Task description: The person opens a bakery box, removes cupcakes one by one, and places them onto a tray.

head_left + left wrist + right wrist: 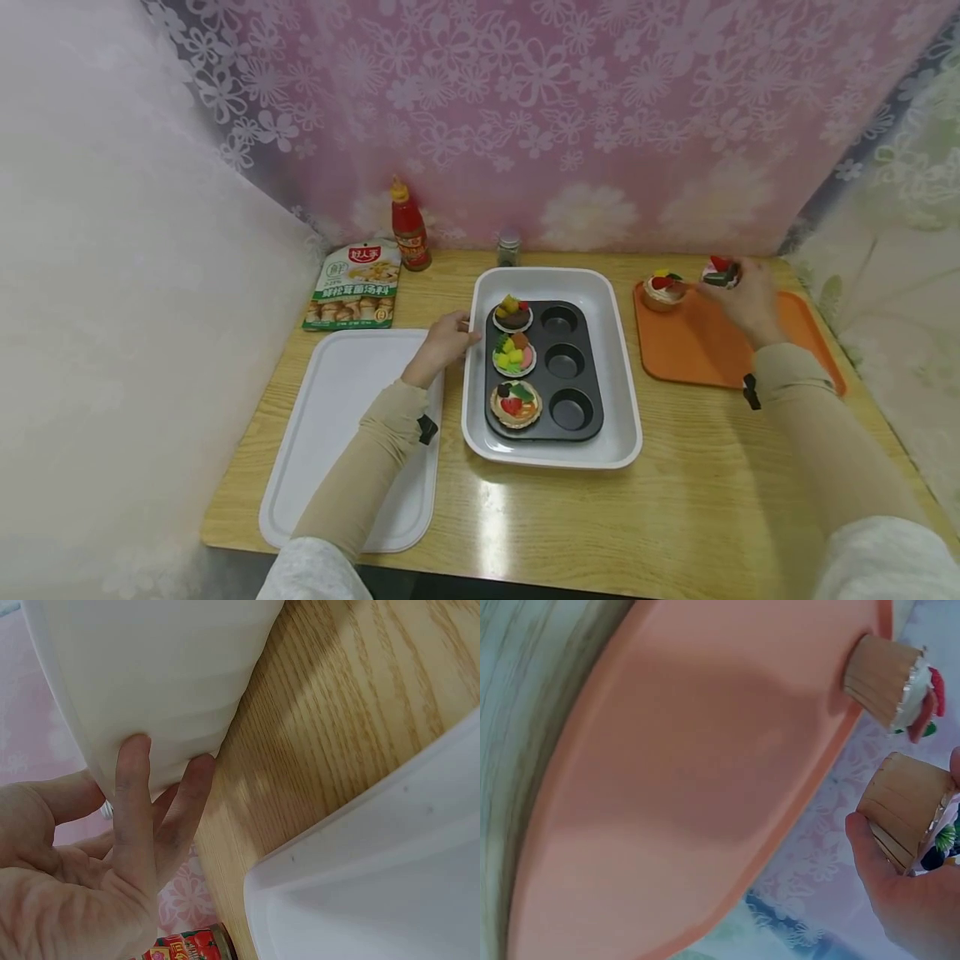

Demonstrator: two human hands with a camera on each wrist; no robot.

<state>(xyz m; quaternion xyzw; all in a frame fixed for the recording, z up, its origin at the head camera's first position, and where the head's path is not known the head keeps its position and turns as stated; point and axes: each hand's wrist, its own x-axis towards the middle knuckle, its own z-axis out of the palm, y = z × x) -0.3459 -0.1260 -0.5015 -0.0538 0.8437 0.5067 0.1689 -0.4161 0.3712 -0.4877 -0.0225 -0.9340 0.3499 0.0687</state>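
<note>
Beyond the white basin (555, 457) sits an orange tray (690, 358). The left hand (446, 340) rests its fingers against the basin; near the tray's far edge, the right hand (750, 304) pinches a cupcake (722, 272) by its wrapper (906, 796). I'd keep it level, toppings (945, 838) untouched.

White glare streaks the glossy yellow wood table (492, 517), while soft shadow darkens the flat orange plastic tray (697, 742).
</note>
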